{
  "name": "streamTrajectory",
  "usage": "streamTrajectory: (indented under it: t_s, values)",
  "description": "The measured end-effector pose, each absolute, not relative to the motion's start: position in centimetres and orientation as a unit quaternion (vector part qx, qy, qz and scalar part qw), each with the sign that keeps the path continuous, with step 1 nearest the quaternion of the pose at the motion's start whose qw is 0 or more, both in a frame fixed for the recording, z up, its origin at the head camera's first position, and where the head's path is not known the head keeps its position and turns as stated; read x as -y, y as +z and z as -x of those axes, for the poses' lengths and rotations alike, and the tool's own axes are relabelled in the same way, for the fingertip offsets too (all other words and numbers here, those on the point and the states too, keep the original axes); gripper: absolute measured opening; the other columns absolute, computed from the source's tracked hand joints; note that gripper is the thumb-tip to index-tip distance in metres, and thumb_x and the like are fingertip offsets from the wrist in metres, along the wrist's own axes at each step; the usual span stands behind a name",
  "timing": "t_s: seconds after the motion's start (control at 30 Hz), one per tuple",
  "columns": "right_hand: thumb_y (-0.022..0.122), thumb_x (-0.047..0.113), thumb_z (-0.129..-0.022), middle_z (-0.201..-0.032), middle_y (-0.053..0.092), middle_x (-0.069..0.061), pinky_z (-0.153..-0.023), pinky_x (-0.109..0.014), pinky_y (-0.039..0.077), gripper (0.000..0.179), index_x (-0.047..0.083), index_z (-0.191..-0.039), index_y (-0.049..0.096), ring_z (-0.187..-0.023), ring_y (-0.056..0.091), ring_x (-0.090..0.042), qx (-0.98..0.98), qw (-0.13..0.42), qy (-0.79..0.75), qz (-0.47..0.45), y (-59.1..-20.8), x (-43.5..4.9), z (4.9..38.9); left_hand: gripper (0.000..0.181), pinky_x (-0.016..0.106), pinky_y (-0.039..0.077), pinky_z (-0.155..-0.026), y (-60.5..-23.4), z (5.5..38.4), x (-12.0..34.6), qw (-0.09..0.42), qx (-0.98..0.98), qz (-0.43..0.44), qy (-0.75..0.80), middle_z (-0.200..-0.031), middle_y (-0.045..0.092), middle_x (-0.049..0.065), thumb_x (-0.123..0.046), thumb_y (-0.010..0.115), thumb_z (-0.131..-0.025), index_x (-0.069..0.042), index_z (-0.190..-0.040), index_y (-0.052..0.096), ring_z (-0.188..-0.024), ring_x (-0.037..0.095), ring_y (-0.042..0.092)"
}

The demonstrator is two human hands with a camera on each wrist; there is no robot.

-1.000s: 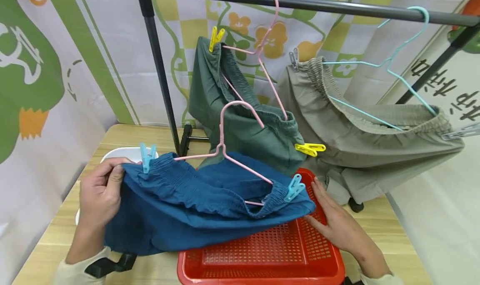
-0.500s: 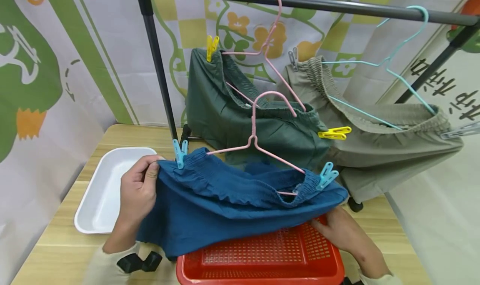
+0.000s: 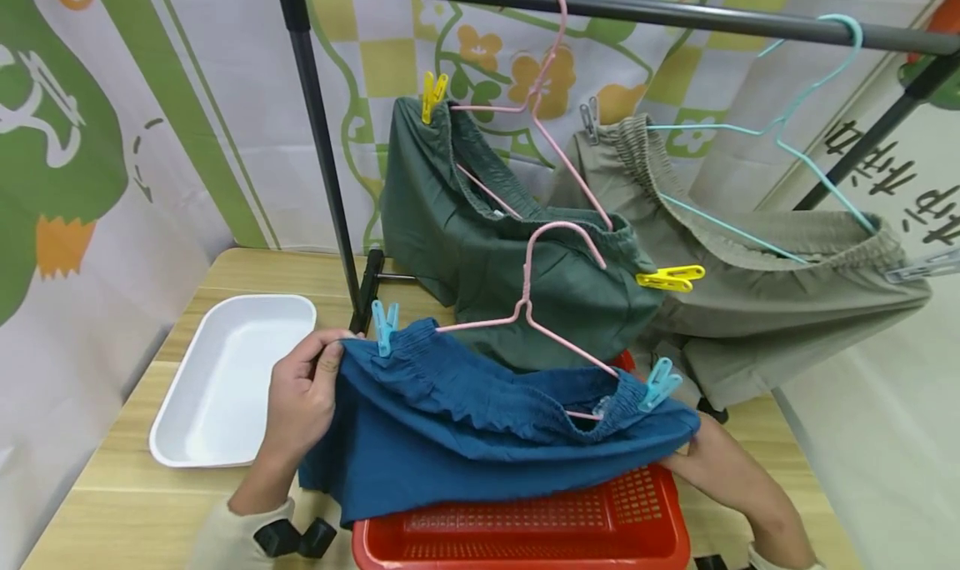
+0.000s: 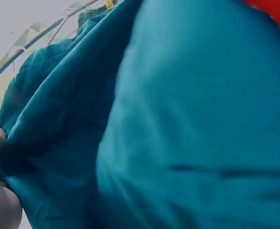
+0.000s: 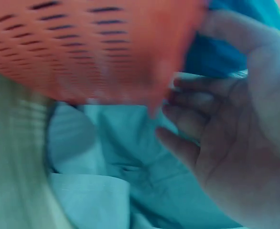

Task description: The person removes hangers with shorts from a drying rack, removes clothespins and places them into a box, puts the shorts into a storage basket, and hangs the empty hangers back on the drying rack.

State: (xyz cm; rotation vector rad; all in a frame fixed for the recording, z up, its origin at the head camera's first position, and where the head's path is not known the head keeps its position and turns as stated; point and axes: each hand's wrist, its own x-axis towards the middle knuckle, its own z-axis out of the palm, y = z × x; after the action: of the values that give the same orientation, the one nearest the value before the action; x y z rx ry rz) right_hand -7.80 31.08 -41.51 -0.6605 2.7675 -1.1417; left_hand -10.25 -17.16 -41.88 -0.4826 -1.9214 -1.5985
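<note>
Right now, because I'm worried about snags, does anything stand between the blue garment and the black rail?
Possibly: in the head view, the green garment, hanging from the black rail, sits behind the blue garment and may crowd a straight path up. The left hand pinches the blue garment directly.

right fingers [image 5: 178, 145] hidden behind blue garment [image 3: 510, 470] in head view, red basket [image 3: 675, 520] cropped

Printed green-and-white cloth [image 3: 247, 95] hangs behind a pale wood-grain table [image 3: 127, 512].
</note>
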Motion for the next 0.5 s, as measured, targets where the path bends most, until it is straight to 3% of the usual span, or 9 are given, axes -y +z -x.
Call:
streamTrajectory:
  t_s: [0.17, 0.3, 0.5]
  values:
    - [0.071, 0.009, -0.098, -0.142, 0.059, -0.017, -0.096, -0.016, 0.042, 0.048, -0.002, -0.143, 0.058, -0.127, 0.048, 0.004, -0.9, 0.045, -0.383, 0.205, -39.9, -31.7, 7.5, 0.025, 0.022, 0.05, -0.093, -43.1, 9.9, 17.1, 0.298, 0.731, 0.183, -0.586, -0.103, 0.073, 0.014, 0.021, 0.052, -0.097, 0.009, -0.108, 0.07, -0.102, 0.012, 0.067]
    - [0.061, 0.004, -0.103, -0.123, 0.07, -0.005, -0.089, -0.022, 0.051, 0.026, 0.005, -0.127, 0.07, -0.111, 0.062, -0.002, -0.891, 0.043, -0.384, 0.238, -39.9, -31.6, 7.8, 0.025, 0.022, 0.049, -0.095, -44.1, 9.7, 17.0, 0.293, 0.74, 0.182, -0.578, -0.102, 0.073, 0.016, 0.02, 0.053, -0.097, 0.007, -0.108, 0.071, -0.103, 0.011, 0.067]
    - [0.052, -0.007, -0.104, -0.106, 0.071, 0.003, -0.078, -0.022, 0.054, 0.031, 0.014, -0.119, 0.071, -0.092, 0.066, -0.012, -0.85, 0.056, -0.424, 0.307, -40.7, -31.6, 8.3, 0.023, 0.024, 0.049, -0.098, -45.1, 9.4, 17.3, 0.275, 0.741, 0.189, -0.583, -0.105, 0.072, 0.02, 0.017, 0.051, -0.1, 0.007, -0.109, 0.07, -0.106, 0.015, 0.068]
